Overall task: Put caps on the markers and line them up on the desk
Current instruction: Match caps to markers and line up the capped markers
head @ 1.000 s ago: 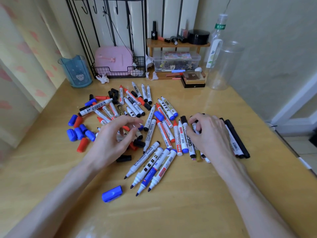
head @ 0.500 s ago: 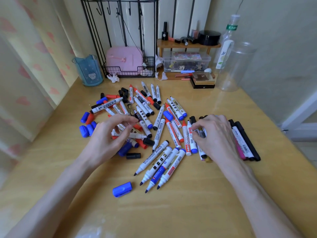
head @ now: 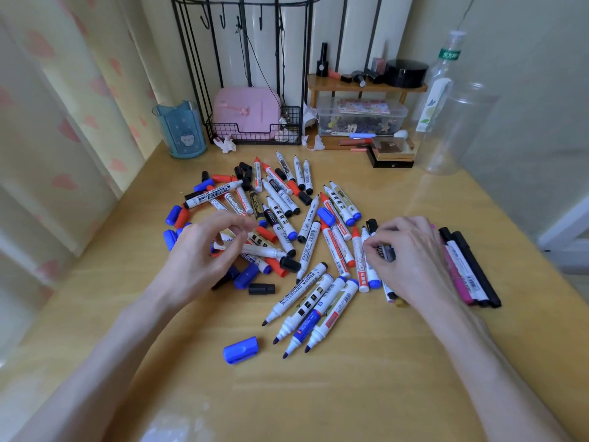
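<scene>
My left hand hovers over the near left side of the heap of markers in the middle of the desk. Its fingers are curled, with thumb and forefinger tips close together. I cannot tell whether they pinch anything, because the hand itself hides what lies under it. My right hand sits on the right edge of the heap, fingers curled round a white marker with black print, and it covers several others lying there. Just beyond its knuckles, a row of capped markers, black and pink, lies side by side near the right edge of the desk. Most of the heap is uncapped and crossed every which way, with red, blue and black caps mixed in. Between my forearms four uncapped markers fan out with their tips toward me, and a loose blue cap lies just left of them. A black cap lies by my left thumb, and more blue caps sit at the heap's left edge. Along the back of the desk stand a blue cup, a wire rack holding a pink box, a clear plastic box under a small wooden shelf, and a clear jar.
</scene>
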`<state>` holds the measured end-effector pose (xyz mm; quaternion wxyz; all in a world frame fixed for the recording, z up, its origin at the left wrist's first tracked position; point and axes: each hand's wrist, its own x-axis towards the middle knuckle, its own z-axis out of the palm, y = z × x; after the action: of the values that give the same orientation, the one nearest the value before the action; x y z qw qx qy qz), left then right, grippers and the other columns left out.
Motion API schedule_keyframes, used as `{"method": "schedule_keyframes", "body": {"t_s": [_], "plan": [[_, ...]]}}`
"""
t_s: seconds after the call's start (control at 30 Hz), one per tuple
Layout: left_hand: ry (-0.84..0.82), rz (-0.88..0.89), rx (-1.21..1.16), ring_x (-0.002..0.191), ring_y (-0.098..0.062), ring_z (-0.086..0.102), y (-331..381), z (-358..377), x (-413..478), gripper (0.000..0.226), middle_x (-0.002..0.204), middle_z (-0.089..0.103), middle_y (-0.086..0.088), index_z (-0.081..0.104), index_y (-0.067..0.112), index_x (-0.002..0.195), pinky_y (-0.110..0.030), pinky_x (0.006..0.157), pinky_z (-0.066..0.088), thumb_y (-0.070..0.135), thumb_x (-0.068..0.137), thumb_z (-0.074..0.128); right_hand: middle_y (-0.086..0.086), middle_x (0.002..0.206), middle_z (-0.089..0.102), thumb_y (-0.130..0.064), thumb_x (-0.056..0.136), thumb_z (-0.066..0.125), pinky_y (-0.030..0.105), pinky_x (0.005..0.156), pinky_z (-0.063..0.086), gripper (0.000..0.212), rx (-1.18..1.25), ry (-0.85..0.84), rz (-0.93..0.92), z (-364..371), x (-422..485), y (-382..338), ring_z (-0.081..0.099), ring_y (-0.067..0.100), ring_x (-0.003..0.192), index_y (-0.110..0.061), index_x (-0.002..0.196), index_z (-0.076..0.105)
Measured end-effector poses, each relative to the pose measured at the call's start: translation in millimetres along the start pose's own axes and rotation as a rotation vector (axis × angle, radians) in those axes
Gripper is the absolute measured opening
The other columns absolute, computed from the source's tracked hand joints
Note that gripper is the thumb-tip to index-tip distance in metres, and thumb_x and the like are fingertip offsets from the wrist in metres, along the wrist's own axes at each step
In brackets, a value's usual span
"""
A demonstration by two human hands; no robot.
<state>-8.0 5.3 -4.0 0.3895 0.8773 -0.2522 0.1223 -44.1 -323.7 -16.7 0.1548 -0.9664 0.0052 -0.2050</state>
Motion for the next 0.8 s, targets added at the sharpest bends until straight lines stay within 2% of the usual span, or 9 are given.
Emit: {"method": "schedule_keyframes", "body": {"t_s": [0.13, 0.27, 0.37, 0.5, 0.57, 0.63, 0.7, 0.8], "plan": [[-0.039, 0.001, 0.083, 0.105, -0.01, 0.066, -6.3, -12.5, 0.1, 0.018, 0.109, 0.071, 0.015, 0.073, 0.029, 0.11, -0.013, 0.085, 0.045, 0.016, 0.098, 0.069, -0.01, 0.097, 0.065, -0.026, 0.087, 0.079, 0.038, 0.085, 0.041, 0.004, 0.038, 0.026, -0.028, 4.7, -2.9, -4.6, 0.049, 0.02, 0.102, -0.028, 0.09, 0.08], [-0.144, -0.011, 0.163, 0.102, -0.012, 0.065, -18.0, -23.3, -1.0, 0.018, 0.108, 0.067, 0.014, 0.074, 0.034, 0.109, -0.028, 0.084, 0.052, 0.033, 0.091, 0.078, -0.009, 0.099, 0.064, -0.024, 0.086, 0.079, 0.037, 0.086, 0.042, 0.011, 0.103, 0.034, -0.096, 11.3, -8.1, -18.6, 0.051, 0.019, 0.104, -0.026, 0.097, 0.079], [-0.188, -0.019, 0.202, 0.097, -0.009, 0.065, -22.3, -28.5, -2.4, 0.018, 0.104, 0.066, 0.016, 0.074, 0.038, 0.104, -0.036, 0.08, 0.056, 0.036, 0.088, 0.081, -0.009, 0.105, 0.063, -0.035, 0.088, 0.077, 0.038, 0.089, 0.041, 0.018, 0.135, -0.001, -0.169, 15.7, -14.1, -33.6, 0.051, 0.017, 0.109, -0.027, 0.104, 0.078], [-0.169, -0.015, 0.23, 0.095, -0.003, 0.061, -30.6, -32.8, -2.2, 0.022, 0.099, 0.065, 0.019, 0.069, 0.046, 0.1, -0.027, 0.077, 0.051, 0.034, 0.087, 0.083, -0.014, 0.112, 0.061, -0.05, 0.089, 0.068, 0.031, 0.093, 0.034, 0.029, 0.209, -0.046, -0.236, 20.1, -18.4, -48.3, 0.049, 0.011, 0.115, -0.031, 0.109, 0.076], [-0.147, 0.006, 0.264, 0.103, -0.006, 0.06, -34.5, -30.0, -1.7, 0.022, 0.108, 0.065, 0.017, 0.071, 0.041, 0.109, -0.03, 0.082, 0.052, 0.036, 0.09, 0.08, -0.014, 0.113, 0.06, -0.054, 0.089, 0.065, 0.03, 0.095, 0.033, 0.034, 0.228, -0.068, -0.244, 23.0, -19.2, -53.3, 0.048, 0.01, 0.116, -0.031, 0.111, 0.075], [-0.125, 0.053, 0.314, 0.107, -0.014, 0.058, -36.7, -22.7, -2.6, 0.026, 0.115, 0.066, 0.013, 0.073, 0.032, 0.116, -0.032, 0.086, 0.051, 0.036, 0.091, 0.078, -0.014, 0.114, 0.059, -0.056, 0.089, 0.064, 0.035, 0.099, 0.037, 0.036, 0.233, -0.098, -0.24, 26.2, -18.7, -57.2, 0.047, 0.011, 0.116, -0.031, 0.113, 0.075], [-0.114, 0.109, 0.366, 0.103, -0.02, 0.059, -39.0, -13.9, -3.2, 0.026, 0.112, 0.069, 0.009, 0.075, 0.025, 0.116, -0.037, 0.084, 0.052, 0.031, 0.091, 0.079, -0.014, 0.115, 0.059, -0.056, 0.09, 0.064, 0.038, 0.098, 0.039, 0.035, 0.225, -0.105, -0.236, 28.7, -18.4, -59.9, 0.048, 0.011, 0.116, -0.032, 0.112, 0.075], [-0.088, 0.11, 0.412, 0.095, -0.024, 0.061, -42.3, -6.3, -1.5, 0.02, 0.101, 0.071, 0.008, 0.076, 0.024, 0.108, -0.049, 0.079, 0.053, 0.026, 0.089, 0.082, -0.013, 0.114, 0.06, -0.052, 0.09, 0.067, 0.038, 0.096, 0.04, 0.032, 0.219, -0.1, -0.23, 30.9, -18.7, -62.2, 0.049, 0.012, 0.115, -0.031, 0.112, 0.075]]}}
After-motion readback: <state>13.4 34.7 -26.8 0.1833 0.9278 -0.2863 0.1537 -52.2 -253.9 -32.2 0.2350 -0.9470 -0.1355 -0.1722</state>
